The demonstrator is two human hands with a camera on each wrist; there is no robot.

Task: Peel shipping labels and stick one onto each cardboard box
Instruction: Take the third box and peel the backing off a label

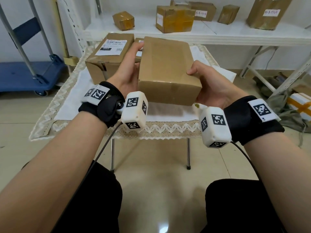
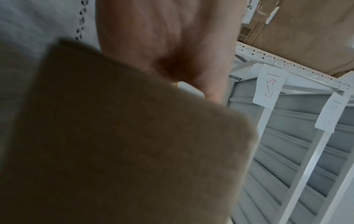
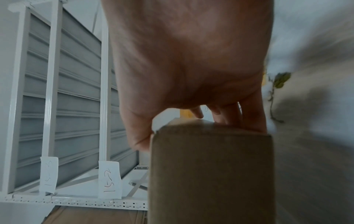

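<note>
I hold a plain brown cardboard box [image 1: 166,69] above the small table, tilted with its bare top towards me. My left hand [image 1: 129,68] grips its left side, fingers reaching past the far edge. My right hand [image 1: 207,84] grips the near right corner, thumb on top and fingers underneath. In the left wrist view the box [image 2: 118,144] fills the lower left under the left hand [image 2: 172,42]. The right wrist view shows the box [image 3: 210,171] end-on under the right hand [image 3: 191,60]. Behind it on the table stands a box with a white shipping label [image 1: 111,45].
The table [image 1: 159,130] has a white cloth with a lace edge. A white shelf [image 1: 218,34] behind carries several taped boxes, some labelled. A blue trolley [image 1: 25,76] stands at the left. A white taped parcel [image 1: 301,105] lies on the floor at the right.
</note>
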